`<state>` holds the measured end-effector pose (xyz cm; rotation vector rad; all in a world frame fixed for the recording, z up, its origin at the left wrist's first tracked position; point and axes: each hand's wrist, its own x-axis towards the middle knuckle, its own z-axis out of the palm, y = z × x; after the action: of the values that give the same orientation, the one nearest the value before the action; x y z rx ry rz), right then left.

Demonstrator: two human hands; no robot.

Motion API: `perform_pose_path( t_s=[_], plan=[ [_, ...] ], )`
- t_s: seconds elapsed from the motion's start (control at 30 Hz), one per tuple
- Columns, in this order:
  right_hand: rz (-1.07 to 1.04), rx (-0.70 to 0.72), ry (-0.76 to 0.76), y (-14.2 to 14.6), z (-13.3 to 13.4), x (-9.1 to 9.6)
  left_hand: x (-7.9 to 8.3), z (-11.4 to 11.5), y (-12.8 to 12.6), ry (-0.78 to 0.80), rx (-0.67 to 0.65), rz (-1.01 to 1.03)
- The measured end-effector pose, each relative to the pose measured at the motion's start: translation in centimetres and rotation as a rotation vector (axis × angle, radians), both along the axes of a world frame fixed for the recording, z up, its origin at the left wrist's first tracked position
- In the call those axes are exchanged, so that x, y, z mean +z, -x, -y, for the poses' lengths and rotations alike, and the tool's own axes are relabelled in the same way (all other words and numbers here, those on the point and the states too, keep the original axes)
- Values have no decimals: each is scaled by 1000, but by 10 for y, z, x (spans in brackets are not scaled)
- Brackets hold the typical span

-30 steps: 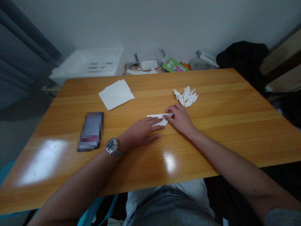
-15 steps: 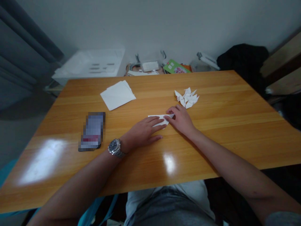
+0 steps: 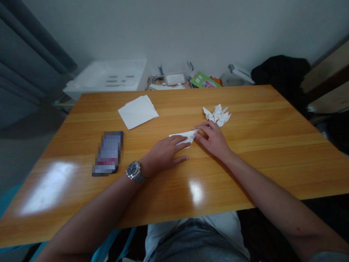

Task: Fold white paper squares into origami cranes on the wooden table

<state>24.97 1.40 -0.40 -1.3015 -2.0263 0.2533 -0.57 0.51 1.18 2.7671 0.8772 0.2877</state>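
Note:
A small piece of folded white paper [image 3: 191, 135] lies on the wooden table in front of me, a long narrow shape with a pointed right end. My left hand [image 3: 170, 151], a metal watch [image 3: 134, 170] on its wrist, rests flat over the paper's left part with fingers stretched out, hiding some of it. At the right tip, my right hand [image 3: 214, 140] has thumb and forefinger closed on the paper's end. Just beyond that hand sits a cluster of folded white paper pieces [image 3: 217, 115] with pointed tips.
Several white paper sheets [image 3: 139, 112] lie stacked at the table's back left. A phone [image 3: 108, 153], its screen blurred out, is left of my left hand. Behind the table's far edge stand a white foam box [image 3: 109, 74] and a green booklet [image 3: 204, 80].
The folded paper has turned slightly, its right end now further back and a little to the left. My right fingers have shifted along with that end. My left hand stays pressed on it.

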Motion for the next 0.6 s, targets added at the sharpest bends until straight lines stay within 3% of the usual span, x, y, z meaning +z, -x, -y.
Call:
perform_pose_path(
  t_s=[0.23, 0.6],
  plan=[
    [206, 267, 45, -14, 5, 9, 0, -3, 3, 1, 8, -13],
    [264, 407, 108, -18, 5, 9, 2, -2, 3, 27, 1, -24]
  ],
)
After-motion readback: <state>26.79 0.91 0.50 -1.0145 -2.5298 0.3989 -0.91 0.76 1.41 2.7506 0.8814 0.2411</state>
